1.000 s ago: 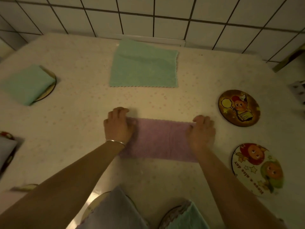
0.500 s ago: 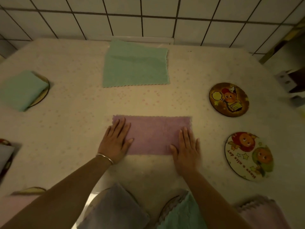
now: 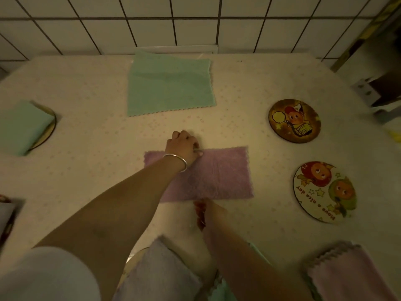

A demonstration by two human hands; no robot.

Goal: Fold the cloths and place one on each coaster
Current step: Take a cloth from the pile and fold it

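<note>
Lilac terry, folded into a long strip, lies before us in the middle of the table [image 3: 86, 88]: this purple cloth [image 3: 219, 177] is the one we are working. Our left hand [image 3: 183, 146] sits at the cloth's far edge near its left end, fingers curled down over the edge, with a silver bangle [image 3: 176, 160] on the wrist. Whether those fingers truly pinch the fabric we cannot tell. Our right hand [image 3: 202, 210] is at the near edge of the strip, about midway along it, blurred and mostly seen from the wrist side; its grip is also beyond telling.

Beyond the strip, a green cloth [image 3: 169, 85] lies spread flat near the tiled wall [image 3: 195, 22]. To the right, two picture coasters are bare: a dark round coaster [image 3: 294, 121] and, nearer us, a pale coaster [image 3: 324, 192] lettered "Have a nice day". At the left, a folded green cloth [image 3: 21, 127] rests on a coaster whose rim peeks out beneath. At the bottom edge we see more folded cloths: a grey-lilac one [image 3: 160, 272] and a pink one [image 3: 347, 274].
</note>
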